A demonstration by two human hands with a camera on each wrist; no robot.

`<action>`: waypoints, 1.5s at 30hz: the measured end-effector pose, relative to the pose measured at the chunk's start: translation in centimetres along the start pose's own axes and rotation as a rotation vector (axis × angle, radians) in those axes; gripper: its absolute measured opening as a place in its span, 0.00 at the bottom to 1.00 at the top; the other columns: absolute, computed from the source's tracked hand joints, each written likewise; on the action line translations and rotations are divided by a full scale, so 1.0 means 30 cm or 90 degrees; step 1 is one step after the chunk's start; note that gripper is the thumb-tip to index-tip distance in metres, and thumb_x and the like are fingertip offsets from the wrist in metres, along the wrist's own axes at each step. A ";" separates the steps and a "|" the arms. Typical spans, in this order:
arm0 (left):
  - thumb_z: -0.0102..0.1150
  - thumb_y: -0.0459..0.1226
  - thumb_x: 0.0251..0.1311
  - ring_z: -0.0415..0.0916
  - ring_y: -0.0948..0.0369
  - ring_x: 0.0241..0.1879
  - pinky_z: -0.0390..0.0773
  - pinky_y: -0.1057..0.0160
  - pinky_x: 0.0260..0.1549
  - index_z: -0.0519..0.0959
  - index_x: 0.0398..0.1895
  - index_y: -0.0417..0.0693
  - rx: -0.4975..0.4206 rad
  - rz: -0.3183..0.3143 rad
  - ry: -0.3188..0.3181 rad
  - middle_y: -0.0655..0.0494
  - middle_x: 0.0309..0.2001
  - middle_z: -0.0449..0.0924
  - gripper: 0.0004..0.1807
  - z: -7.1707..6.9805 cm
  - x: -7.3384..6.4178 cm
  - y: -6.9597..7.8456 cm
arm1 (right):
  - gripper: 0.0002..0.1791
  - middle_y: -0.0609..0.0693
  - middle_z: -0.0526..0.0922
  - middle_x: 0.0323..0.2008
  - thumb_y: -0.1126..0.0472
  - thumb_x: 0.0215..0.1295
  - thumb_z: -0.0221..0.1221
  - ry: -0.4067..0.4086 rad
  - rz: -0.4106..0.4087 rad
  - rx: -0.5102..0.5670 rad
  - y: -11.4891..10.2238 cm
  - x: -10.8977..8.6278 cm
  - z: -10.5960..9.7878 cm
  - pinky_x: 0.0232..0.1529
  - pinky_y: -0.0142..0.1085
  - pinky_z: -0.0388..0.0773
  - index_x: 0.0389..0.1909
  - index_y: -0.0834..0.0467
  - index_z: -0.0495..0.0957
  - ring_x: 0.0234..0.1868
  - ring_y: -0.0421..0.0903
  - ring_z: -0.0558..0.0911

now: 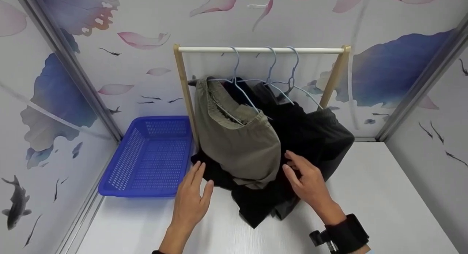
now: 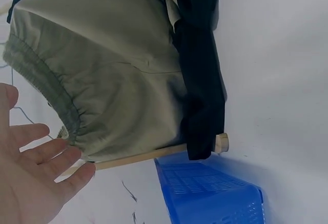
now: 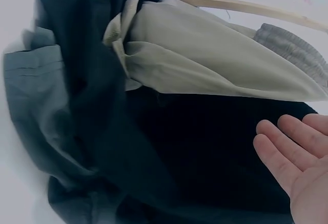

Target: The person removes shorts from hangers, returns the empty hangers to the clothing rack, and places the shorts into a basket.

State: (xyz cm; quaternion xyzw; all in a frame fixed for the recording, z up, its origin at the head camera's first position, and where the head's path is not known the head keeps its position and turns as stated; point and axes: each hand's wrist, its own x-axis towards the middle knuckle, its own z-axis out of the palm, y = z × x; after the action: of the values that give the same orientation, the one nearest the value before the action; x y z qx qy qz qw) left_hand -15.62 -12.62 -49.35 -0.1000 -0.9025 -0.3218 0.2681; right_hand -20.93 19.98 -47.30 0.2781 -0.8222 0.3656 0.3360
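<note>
Between left hand (image 1: 191, 201) and right hand (image 1: 309, 180), both loose-fingered, what look like shorts (image 1: 239, 148) hang waist-up, long axis downward, olive and creased.

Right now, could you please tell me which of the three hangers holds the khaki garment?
The leftmost hanger, nearest the basket; the middle one and right one carry darker garments.

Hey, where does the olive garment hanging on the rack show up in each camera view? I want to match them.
Head: the olive garment hangs near the centre.
Left wrist: the olive garment spreads from the upper left toward the middle.
Right wrist: the olive garment runs from upper middle to the right edge.
Shared landmark: the blue basket, at left, bottom and top edge respectively.
</note>
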 end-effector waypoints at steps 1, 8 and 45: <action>0.58 0.41 0.73 0.69 0.39 0.69 0.70 0.36 0.64 0.71 0.72 0.37 -0.001 0.002 0.002 0.40 0.72 0.70 0.29 0.000 0.001 0.002 | 0.24 0.61 0.86 0.50 0.73 0.62 0.66 -0.002 -0.001 0.002 -0.001 0.007 -0.001 0.41 0.39 0.85 0.60 0.71 0.79 0.40 0.53 0.89; 0.59 0.42 0.73 0.71 0.41 0.68 0.71 0.39 0.64 0.72 0.72 0.37 -0.002 0.016 0.008 0.40 0.71 0.71 0.29 0.001 0.024 0.016 | 0.23 0.60 0.85 0.51 0.72 0.66 0.65 -0.029 0.029 0.007 -0.012 0.052 -0.015 0.43 0.42 0.85 0.62 0.71 0.77 0.43 0.53 0.89; 0.55 0.41 0.76 0.73 0.44 0.67 0.73 0.41 0.63 0.71 0.72 0.35 -0.032 0.021 -0.004 0.41 0.70 0.72 0.27 0.035 0.042 0.058 | 0.19 0.57 0.87 0.46 0.61 0.77 0.59 -0.117 0.169 0.073 -0.020 0.201 0.034 0.44 0.48 0.84 0.63 0.65 0.78 0.43 0.52 0.87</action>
State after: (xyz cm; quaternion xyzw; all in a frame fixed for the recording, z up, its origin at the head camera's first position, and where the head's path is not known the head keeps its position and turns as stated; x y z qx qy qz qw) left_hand -16.50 -10.60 -48.42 -0.1230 -0.8931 -0.3398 0.2680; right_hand -24.61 17.55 -43.02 0.2182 -0.8566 0.4264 0.1918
